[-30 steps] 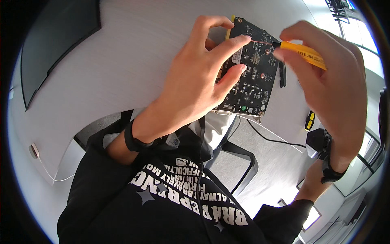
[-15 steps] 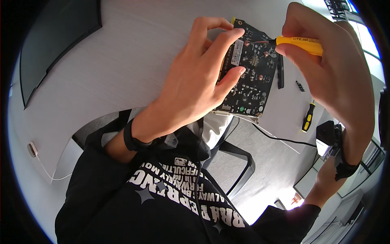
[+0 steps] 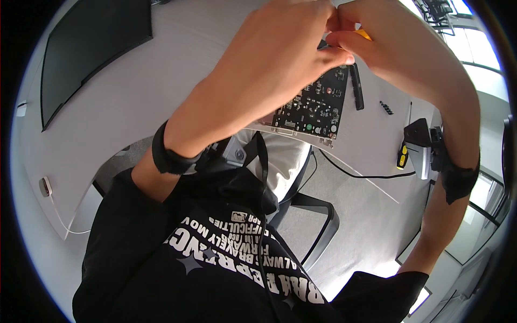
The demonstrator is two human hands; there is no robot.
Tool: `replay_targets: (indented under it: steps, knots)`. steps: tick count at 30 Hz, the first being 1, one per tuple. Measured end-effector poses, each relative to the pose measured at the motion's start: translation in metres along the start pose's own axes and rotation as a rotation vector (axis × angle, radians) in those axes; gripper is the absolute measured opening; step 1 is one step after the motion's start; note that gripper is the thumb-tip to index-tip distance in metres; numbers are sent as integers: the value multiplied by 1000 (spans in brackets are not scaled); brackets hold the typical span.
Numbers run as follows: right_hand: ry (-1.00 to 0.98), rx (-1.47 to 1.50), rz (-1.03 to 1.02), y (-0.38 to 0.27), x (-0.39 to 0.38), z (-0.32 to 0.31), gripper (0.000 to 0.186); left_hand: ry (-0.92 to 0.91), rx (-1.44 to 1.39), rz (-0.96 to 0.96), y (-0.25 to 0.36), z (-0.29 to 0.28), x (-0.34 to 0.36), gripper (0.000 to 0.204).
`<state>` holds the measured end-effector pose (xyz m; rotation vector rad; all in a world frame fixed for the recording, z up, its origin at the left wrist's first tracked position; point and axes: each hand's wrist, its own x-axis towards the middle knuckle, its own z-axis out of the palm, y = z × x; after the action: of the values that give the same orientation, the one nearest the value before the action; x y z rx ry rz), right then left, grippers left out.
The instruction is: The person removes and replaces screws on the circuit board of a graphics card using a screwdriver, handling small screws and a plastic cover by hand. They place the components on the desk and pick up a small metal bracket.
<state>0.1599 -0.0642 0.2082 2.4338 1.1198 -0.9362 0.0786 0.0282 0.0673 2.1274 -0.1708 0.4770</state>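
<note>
A black circuit board (image 3: 318,102) with small components and a metal bracket along its near edge lies at the desk's edge nearest me. My left hand (image 3: 280,48) reaches over its upper part, fingers bent and meeting my right hand (image 3: 393,51); what the left fingertips hold is hidden. My right hand is closed round a yellow screwdriver (image 3: 364,34), only part of whose handle shows. Right of the board are a narrow black strip (image 3: 356,86) and several small dark screws (image 3: 386,107).
The pale curved desk (image 3: 124,91) holds a black monitor (image 3: 94,59) at the left and a small device (image 3: 44,187) with a white cable. A black-and-yellow screwdriver (image 3: 402,156) lies at the right. A chair armrest (image 3: 328,226) and a black cable are below the desk edge.
Both my hands have moved up to the board's top and come together, covering the screwdriver's shaft and most of its handle. The board appears higher in the picture.
</note>
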Motion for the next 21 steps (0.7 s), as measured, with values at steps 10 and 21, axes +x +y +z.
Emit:
replay_targets:
  steps: [10, 21]
  knots:
    - [452, -562, -384, 18, 12, 41, 22, 154, 150, -83, -7, 11, -3, 16]
    - [682, -141, -678, 31, -14, 31, 12, 7, 45, -40, -1, -1, 2, 20]
